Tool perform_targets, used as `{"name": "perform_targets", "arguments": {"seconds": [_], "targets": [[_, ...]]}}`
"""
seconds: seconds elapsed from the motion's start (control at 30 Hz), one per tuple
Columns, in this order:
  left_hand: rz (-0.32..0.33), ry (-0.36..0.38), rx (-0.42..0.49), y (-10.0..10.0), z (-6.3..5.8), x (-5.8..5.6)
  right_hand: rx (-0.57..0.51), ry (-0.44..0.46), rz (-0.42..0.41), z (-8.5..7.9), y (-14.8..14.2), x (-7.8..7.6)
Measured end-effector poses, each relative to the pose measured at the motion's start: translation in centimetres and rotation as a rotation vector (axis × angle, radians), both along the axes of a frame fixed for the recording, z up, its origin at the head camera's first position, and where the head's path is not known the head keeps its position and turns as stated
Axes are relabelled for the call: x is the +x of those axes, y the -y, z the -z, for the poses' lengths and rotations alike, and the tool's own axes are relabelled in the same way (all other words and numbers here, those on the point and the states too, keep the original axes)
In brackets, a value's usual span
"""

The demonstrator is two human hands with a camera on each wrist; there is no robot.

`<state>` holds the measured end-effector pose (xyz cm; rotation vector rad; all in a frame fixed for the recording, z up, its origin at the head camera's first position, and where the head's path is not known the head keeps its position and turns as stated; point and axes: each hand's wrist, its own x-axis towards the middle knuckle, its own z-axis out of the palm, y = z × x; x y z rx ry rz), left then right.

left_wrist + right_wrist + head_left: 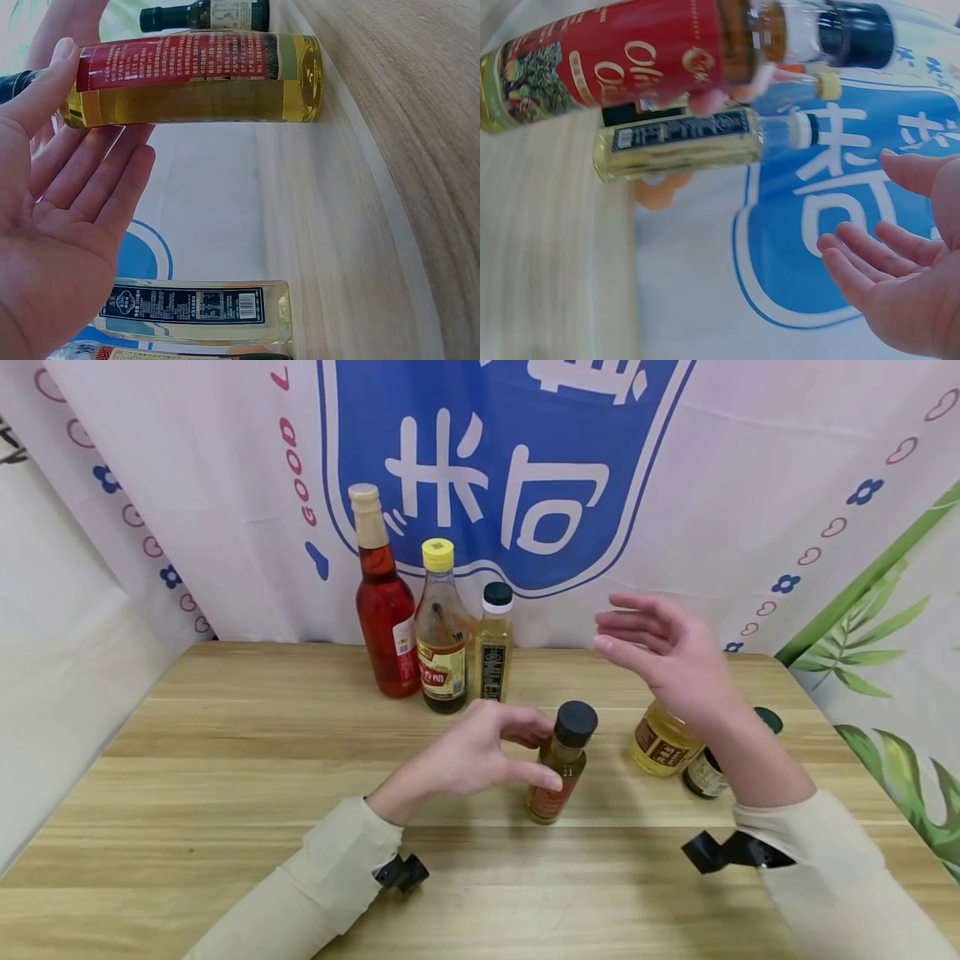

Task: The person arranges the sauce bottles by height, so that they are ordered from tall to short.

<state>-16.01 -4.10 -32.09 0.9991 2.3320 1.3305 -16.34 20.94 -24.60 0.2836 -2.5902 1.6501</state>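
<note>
My left hand (487,752) is at a small bottle of olive oil (555,785) with a black cap and a red label, upright on the wooden table. Its thumb lies across the near side of the bottle, and the forefinger reaches beside the neck. The left wrist view has the other fingers extended and spread beside the same olive oil bottle (202,79). Raised at the right, my right hand (675,652) holds nothing, fingers loosely bent. Below it stand a yellow oil bottle (660,747), its top hidden by the hand, and a dark green-capped bottle (705,777), partly behind the forearm.
Along the back left stand a tall red bottle (386,618), a yellow-capped vinegar bottle (442,647) and a slim pale oil bottle (493,643) with a dark green cap. A printed curtain (255,568) hangs behind the table (247,777).
</note>
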Motion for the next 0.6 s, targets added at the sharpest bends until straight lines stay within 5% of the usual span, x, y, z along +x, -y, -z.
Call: {"name": "perform_targets", "arguments": {"seconds": [0.33, 0.6], "targets": [[-0.009, 0.026, -0.001, 0.1, 0.0, 0.1, -0.114, -0.099, 0.077, -0.3, -5.2, 2.9], [0.0, 0.003, 0.007, 0.0, 0.1, 0.0, -0.356, -0.19, 0.141, 1.6, -9.6, 5.1]]}}
